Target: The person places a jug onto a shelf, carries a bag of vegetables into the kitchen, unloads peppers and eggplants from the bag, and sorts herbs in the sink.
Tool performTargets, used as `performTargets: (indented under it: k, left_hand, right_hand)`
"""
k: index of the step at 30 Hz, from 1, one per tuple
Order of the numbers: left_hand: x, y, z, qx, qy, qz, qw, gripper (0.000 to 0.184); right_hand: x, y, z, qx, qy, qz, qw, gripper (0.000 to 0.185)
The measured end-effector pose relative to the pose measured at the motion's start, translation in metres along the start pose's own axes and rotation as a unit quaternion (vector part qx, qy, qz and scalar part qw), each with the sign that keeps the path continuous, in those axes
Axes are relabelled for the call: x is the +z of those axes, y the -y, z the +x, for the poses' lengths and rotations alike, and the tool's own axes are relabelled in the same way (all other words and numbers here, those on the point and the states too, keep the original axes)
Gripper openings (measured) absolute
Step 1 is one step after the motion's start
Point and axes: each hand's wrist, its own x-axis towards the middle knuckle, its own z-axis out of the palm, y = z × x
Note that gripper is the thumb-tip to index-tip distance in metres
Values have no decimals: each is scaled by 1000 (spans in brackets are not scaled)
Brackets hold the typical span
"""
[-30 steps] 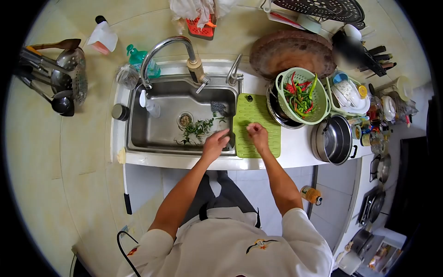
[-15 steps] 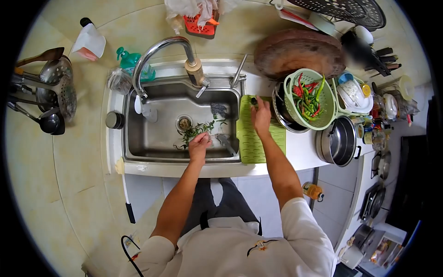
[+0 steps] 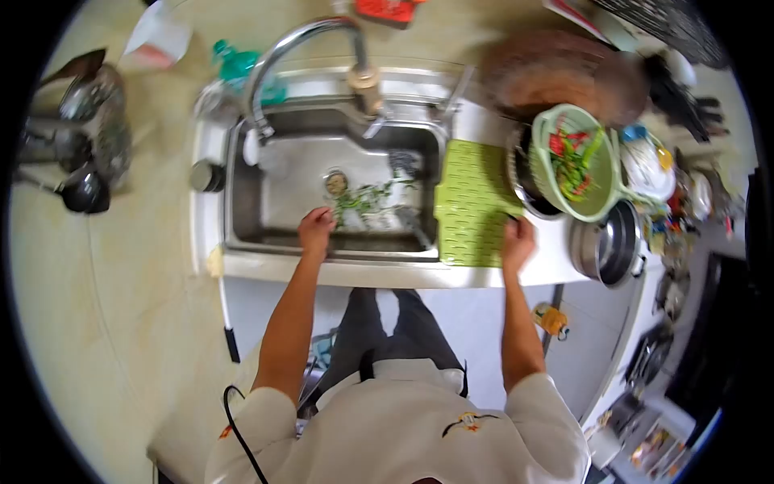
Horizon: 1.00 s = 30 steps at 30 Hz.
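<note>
My left hand [image 3: 316,230] is over the front part of the steel sink [image 3: 294,173], its fingers curled together. Whether anything small is in them is hidden. Just right of it, green leafy scraps [image 3: 363,200] lie on the sink bottom by the drain [image 3: 335,183]. My right hand [image 3: 518,242] is closed at the right edge of the green ridged mat [image 3: 472,194]. A small dark end of something shows at its fingertips, too blurred to name.
A green colander [image 3: 601,181] of red and green peppers [image 3: 574,165] stands right of the mat, with a steel pot [image 3: 597,250] nearby. The faucet [image 3: 363,85] arches over the sink. A round wooden board [image 3: 540,77] is behind. Ladles [image 3: 85,189] hang at left.
My right hand has moved from the mat's back edge toward its front right, with the small dark thing. My left hand has drawn left, away from the green scraps. The view has shifted.
</note>
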Motion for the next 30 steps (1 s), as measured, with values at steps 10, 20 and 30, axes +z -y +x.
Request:
performTargets:
  k: [10, 20, 30]
  left_hand:
    - [-12, 32, 63, 135, 24, 360, 923, 17]
    - [15, 41, 88, 275, 147, 594, 742, 16]
    - [3, -1, 100, 302, 244, 555, 736, 18]
  right_hand:
    - [-83, -116, 79, -51, -26, -217, 975, 31]
    - [-10, 51, -85, -80, 165, 51, 982, 19]
    - [57, 131, -131, -55, 305, 114, 944, 17]
